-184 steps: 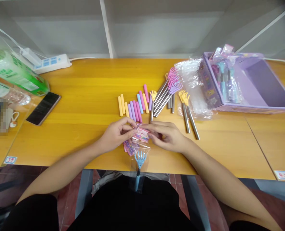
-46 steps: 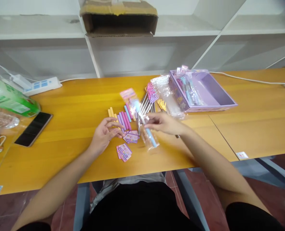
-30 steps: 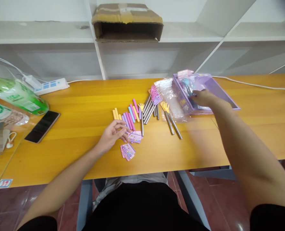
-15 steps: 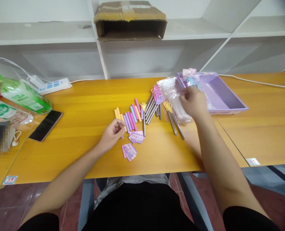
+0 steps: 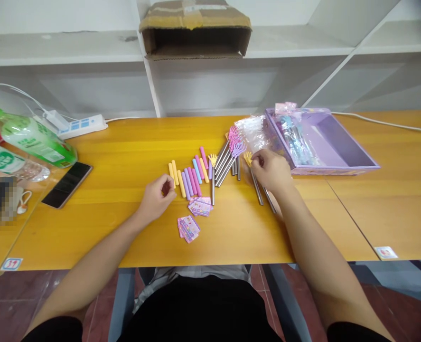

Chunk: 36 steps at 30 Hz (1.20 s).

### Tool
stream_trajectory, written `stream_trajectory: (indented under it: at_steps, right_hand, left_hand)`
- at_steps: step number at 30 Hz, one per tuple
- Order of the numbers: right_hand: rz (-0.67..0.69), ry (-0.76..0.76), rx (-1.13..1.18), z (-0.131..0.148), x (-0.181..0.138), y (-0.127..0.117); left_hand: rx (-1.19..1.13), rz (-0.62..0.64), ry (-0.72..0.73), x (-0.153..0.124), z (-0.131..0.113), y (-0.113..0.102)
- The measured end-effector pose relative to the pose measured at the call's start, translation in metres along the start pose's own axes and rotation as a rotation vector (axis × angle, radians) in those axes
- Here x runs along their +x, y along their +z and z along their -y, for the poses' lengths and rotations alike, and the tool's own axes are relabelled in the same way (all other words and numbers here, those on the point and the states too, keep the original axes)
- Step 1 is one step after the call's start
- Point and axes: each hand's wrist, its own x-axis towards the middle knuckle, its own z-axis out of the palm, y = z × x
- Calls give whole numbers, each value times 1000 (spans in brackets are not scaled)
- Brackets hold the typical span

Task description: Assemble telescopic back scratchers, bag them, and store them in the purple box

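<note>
My left hand (image 5: 156,197) is curled, thumb against fingers, just beside yellow foam-like tubes (image 5: 181,184); nothing shows in it. Pink, purple and blue tubes (image 5: 189,180) lie in a row with them. My right hand (image 5: 273,172) has its fingers curled at the heads of two back scratchers with metal rods (image 5: 256,187). One yellow hand-shaped head shows; the other is covered. Whether the fingers grip anything is hidden. More back scratchers (image 5: 226,161) with pink, purple and yellow heads lie between the hands. Two small stacks of printed cards (image 5: 189,229) lie nearer to me.
A purple tray (image 5: 341,142) with bagged items (image 5: 297,142) stands at the right, beside clear plastic bags (image 5: 253,130). On the left are a phone (image 5: 68,185), bottles (image 5: 32,137) and a power strip (image 5: 84,126). A cardboard box (image 5: 196,40) sits on the shelf.
My right hand has come from the tray's left side down toward me, over the scratcher heads. My left hand has drawn slightly left, away from the tubes.
</note>
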Motion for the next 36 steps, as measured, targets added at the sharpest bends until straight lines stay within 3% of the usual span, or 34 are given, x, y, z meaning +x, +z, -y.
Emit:
stream_trajectory:
  at_steps: [5, 12, 18, 23, 28, 31, 36]
  right_hand:
    - [55, 91, -173, -9, 0, -7]
    - [310, 139, -291, -23, 1, -5]
    - [319, 110, -306, -23, 1, -2]
    - [170, 82, -218, -11, -1, -10]
    - [46, 44, -89, 3, -3, -19]
    - [-36, 22, 20, 7, -4, -21]
    - [-220, 50, 273, 6, -6, -19]
  left_hand:
    - [128, -4, -5, 5, 5, -4]
    - [292, -8, 4, 14, 21, -1]
    - [495, -37, -4, 16, 30, 4]
    - [553, -47, -44, 17, 35, -4]
    - [466, -179, -89, 21, 39, -13]
    - [314, -228, -126, 23, 37, -17]
    - [-139, -156, -164, 21, 28, -14]
